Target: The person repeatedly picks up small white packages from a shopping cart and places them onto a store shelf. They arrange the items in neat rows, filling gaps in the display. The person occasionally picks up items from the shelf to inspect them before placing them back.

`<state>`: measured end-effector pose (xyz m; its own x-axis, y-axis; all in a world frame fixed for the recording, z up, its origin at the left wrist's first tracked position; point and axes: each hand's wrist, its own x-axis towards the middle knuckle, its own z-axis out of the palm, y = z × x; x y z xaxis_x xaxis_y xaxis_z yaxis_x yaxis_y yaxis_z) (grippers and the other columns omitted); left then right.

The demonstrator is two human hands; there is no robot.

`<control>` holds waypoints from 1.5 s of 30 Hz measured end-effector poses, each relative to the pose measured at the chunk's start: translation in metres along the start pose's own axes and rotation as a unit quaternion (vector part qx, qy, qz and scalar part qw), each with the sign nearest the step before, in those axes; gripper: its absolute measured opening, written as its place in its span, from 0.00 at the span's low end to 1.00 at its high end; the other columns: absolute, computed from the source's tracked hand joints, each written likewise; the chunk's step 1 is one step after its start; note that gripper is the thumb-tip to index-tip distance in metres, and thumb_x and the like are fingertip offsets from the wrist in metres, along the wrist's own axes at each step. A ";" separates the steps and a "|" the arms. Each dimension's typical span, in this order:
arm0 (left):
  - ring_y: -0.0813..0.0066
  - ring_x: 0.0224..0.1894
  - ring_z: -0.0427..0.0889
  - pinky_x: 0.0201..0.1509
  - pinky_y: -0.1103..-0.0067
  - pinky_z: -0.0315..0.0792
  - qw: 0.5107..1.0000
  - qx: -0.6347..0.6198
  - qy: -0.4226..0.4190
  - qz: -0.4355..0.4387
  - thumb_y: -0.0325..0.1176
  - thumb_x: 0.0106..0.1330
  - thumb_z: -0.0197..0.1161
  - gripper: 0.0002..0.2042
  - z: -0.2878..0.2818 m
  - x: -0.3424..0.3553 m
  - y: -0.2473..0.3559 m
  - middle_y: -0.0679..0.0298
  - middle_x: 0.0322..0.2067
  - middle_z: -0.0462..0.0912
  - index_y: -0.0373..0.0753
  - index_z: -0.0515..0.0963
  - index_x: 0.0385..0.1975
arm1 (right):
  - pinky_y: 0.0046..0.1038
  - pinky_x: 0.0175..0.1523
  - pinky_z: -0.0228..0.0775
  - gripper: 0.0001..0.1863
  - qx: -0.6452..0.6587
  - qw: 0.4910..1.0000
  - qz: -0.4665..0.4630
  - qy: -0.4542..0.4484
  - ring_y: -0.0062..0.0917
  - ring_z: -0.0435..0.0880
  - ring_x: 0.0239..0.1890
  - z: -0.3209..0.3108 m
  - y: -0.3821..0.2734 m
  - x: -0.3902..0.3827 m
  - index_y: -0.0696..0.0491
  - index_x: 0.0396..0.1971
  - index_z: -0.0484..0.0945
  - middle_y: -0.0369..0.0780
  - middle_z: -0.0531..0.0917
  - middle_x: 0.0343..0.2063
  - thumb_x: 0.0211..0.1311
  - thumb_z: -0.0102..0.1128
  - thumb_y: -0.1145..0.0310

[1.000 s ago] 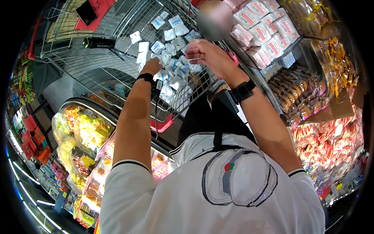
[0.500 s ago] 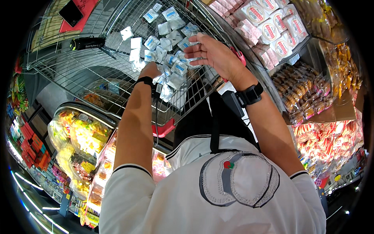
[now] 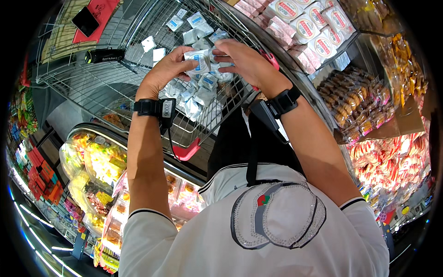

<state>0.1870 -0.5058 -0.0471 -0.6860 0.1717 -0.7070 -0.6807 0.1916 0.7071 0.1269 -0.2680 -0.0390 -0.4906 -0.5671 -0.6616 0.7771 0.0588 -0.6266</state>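
White packet (image 3: 199,59) pinched by left hand (image 3: 168,69) | right hand (image 3: 242,57) grips its other end | both arms raised

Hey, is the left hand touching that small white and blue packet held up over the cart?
Touching. The head view shows the left hand with its fingers wrapped round the white and blue packet above the wire shopping cart.

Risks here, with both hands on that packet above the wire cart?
1. The small white square packet is pinched between the left hand and right hand over the wire mesh shopping cart; a slip likely drops it into the loose packet pile.
2. Small packets might slide through the mesh gaps.
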 end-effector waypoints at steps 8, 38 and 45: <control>0.70 0.48 0.80 0.43 0.77 0.79 0.995 -0.028 -0.001 0.091 0.51 0.63 0.67 0.34 0.026 0.000 0.013 0.55 0.54 0.76 0.43 0.65 0.66 | 0.28 0.50 0.71 0.24 -0.026 0.997 -0.027 -0.067 0.23 0.77 0.49 -0.011 0.010 0.001 0.53 0.55 0.73 0.35 0.78 0.46 0.67 0.59 0.53; 0.52 0.51 0.81 0.51 0.63 0.76 0.919 0.345 0.031 -0.186 0.46 0.48 0.75 0.27 0.064 0.052 -0.142 0.49 0.45 0.83 0.33 0.81 0.43 | 0.30 0.46 0.74 0.17 0.078 0.995 -0.015 -0.060 0.22 0.81 0.43 -0.002 -0.008 -0.008 0.52 0.51 0.72 0.36 0.81 0.41 0.66 0.58 0.63; 0.54 0.48 0.81 0.43 0.67 0.78 0.971 0.193 0.128 -0.066 0.45 0.57 0.67 0.28 0.045 0.013 -0.076 0.52 0.46 0.82 0.39 0.71 0.56 | 0.27 0.45 0.75 0.15 0.094 0.993 -0.022 -0.065 0.22 0.81 0.42 -0.003 -0.002 -0.004 0.51 0.51 0.72 0.35 0.81 0.41 0.67 0.56 0.65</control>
<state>0.2415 -0.4743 -0.1102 -0.6741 -0.1157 -0.7295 -0.6546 0.5511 0.5175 0.1262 -0.2632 -0.0365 -0.4798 -0.6674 -0.5695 0.8222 -0.1155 -0.5574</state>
